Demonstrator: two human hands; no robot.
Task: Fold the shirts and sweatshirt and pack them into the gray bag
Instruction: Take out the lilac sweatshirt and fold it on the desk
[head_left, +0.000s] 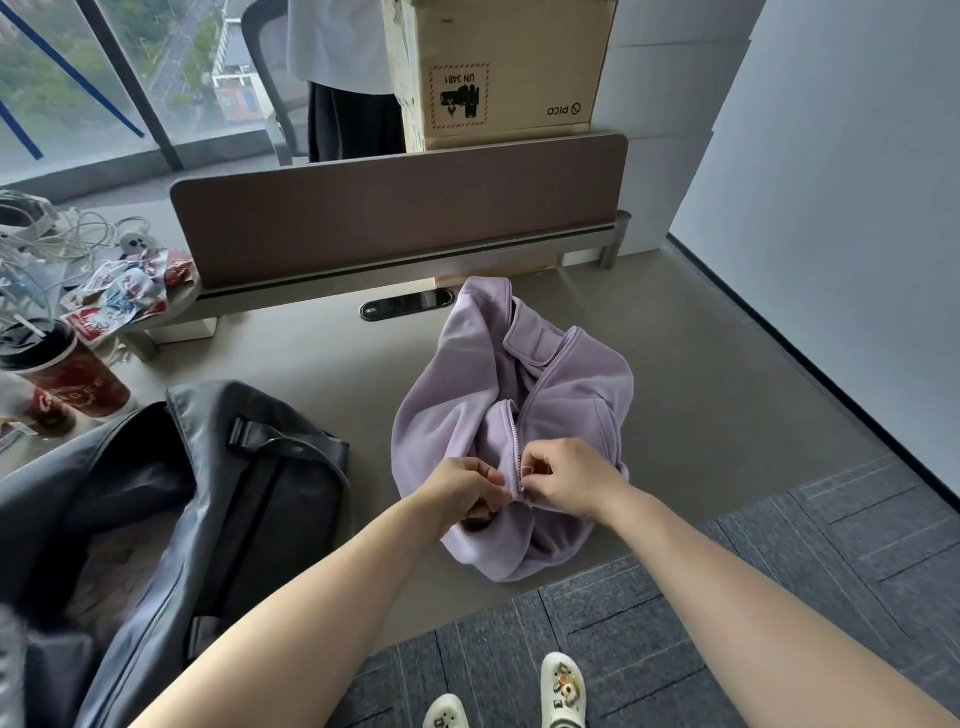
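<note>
Two bare hands meet at the lower hem of a lilac zip-front sweatshirt (511, 415) lying bunched on a grey surface (675, 374), just right of the frame's centre. The left hand (465, 493) pinches the fabric edge on the left of the zipper, fingers curled; the right hand (566, 475) pinches the edge on the zipper's right, so the two hands nearly touch. The sweatshirt's lowest folds hang over the surface's near edge. At the lower left a gray bag (218, 499) lies open, its strap buckle facing up. A red paper cup (72, 379) with a dark lid stands at the far left, near scattered wrappers (124, 291) and tangled cables (57, 234). A brown divider panel (395, 208) crosses the upper centre, a cardboard box (504, 67) behind it.
</note>
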